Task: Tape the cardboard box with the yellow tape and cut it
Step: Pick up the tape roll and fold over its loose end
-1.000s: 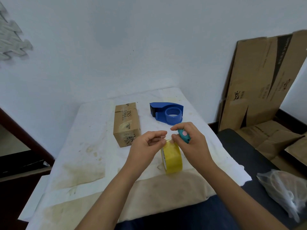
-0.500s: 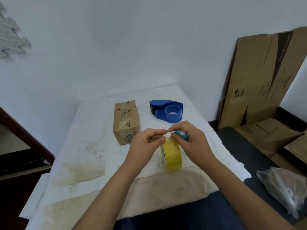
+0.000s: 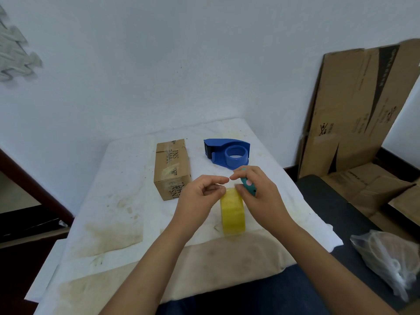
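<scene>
Both hands meet atop the upright yellow tape roll (image 3: 233, 211): left hand (image 3: 200, 196) pinching, seemingly at the tape's end; right hand (image 3: 256, 192) gripping a teal cutter (image 3: 248, 184). Cardboard box (image 3: 171, 168) just beyond, untaped. Next: peel a strip free.

Single head-mounted wide-angle view, looking forward and down from the person's own position onto the table (image 3: 118, 201), with both forearms entering from the lower edge. The left hand (image 3: 200, 196) and right hand (image 3: 259, 194) sit close, near frame centre. Beyond the table's far edge the view reaches the white wall (image 3: 181, 64); flattened cardboard (image 3: 354, 105) leans at right.
</scene>
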Demonstrator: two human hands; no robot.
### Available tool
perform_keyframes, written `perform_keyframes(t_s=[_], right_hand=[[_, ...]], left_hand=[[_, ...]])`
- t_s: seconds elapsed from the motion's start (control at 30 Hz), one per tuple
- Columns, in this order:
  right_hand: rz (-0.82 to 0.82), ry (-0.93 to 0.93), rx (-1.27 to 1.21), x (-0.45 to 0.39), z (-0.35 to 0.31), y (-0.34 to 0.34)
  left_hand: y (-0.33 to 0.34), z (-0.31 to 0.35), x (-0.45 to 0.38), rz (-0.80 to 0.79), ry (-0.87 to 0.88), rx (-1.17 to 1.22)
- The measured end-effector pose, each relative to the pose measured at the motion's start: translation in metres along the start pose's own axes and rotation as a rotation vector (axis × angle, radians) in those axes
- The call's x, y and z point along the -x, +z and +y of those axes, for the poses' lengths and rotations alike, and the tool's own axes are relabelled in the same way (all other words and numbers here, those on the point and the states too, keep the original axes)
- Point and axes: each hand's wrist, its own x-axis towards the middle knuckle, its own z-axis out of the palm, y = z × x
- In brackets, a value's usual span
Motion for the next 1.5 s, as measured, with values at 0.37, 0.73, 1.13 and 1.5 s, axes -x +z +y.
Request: perform_keyframes(t_s=[0.37,0.73,1.13,1.5], right_hand=[[-0.038,0.046,-0.122,-0.003,0.003,-0.007],[-0.014,0.119,-0.215,-0.003,0.0,-0.004],[-0.18,0.206,-0.103,-0.004,-0.009,-0.021],[-0.096,0.275,-0.216,-0.002,-0.005,-0.019]], left_hand=[[0.001,0.0,0.003,0.043,0.114,-0.078],[0.002,0.004,0.003,-0.006,0.04,-0.054],[-0.004,0.006,0.0,-0.08,-0.01,-0.045],[-0.004,0.009,0.001,-0.099,-0.092,0.056]])
